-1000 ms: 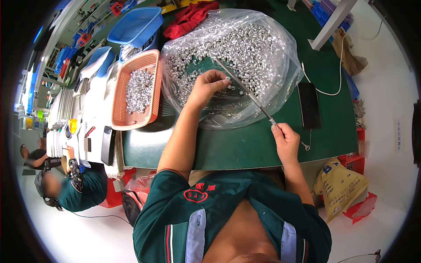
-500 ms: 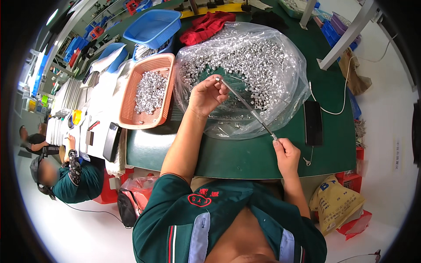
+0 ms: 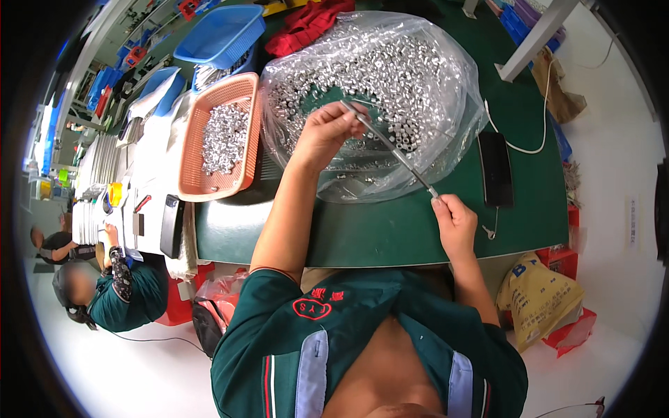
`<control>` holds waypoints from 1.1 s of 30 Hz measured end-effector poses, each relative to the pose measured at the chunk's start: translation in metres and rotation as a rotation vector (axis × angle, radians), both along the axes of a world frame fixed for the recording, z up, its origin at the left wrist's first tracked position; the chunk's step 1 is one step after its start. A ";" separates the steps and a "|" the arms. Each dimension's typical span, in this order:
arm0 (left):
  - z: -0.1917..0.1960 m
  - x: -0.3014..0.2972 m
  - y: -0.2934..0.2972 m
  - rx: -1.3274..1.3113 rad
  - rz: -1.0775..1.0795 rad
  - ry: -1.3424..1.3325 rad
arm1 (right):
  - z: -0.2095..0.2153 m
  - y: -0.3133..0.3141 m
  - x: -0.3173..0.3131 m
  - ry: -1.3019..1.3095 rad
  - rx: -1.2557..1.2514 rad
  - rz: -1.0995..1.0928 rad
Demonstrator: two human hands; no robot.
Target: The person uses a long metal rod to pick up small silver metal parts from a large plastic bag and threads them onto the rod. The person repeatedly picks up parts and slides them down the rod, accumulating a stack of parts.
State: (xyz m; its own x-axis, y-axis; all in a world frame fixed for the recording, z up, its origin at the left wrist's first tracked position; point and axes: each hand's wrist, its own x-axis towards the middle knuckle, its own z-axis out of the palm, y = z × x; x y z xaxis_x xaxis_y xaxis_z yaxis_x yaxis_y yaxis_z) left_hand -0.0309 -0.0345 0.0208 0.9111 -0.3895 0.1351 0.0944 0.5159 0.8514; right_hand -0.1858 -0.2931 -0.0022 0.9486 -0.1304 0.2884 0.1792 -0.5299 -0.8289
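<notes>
A thin metal rod [image 3: 394, 149] slants over the front of a clear plastic bag [image 3: 453, 139] filled with small silvery metal pieces [image 3: 411, 73]. My left hand [image 3: 329, 132] is closed at the far end of the rod, its thumb and fingers pinched around it. The tip pokes out just past those fingers; whether a small piece sits under them is hidden. Down at the near right end, my right hand [image 3: 456, 224] grips the rod between thumb and fingers. Left of the bag, an orange basket [image 3: 187, 167] contains more of the small metal pieces.
Blue baskets [image 3: 221, 35] and a red cloth [image 3: 301, 31] lie behind. On the green table [image 3: 279, 240], a black phone [image 3: 495, 169], a white cable [image 3: 523, 150] and a key [image 3: 490, 234] are at right. Another person [image 3: 125, 296] sits at left beside stacked sheets [image 3: 97, 164].
The rod's far tip now shows beyond my left fingers, where a small metal piece was pinched at the rod's end before. The whole view has shifted slightly.
</notes>
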 end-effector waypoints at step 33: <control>-0.001 -0.011 -0.012 1.347 0.244 -0.840 | -0.002 -0.005 0.000 0.029 0.156 -0.014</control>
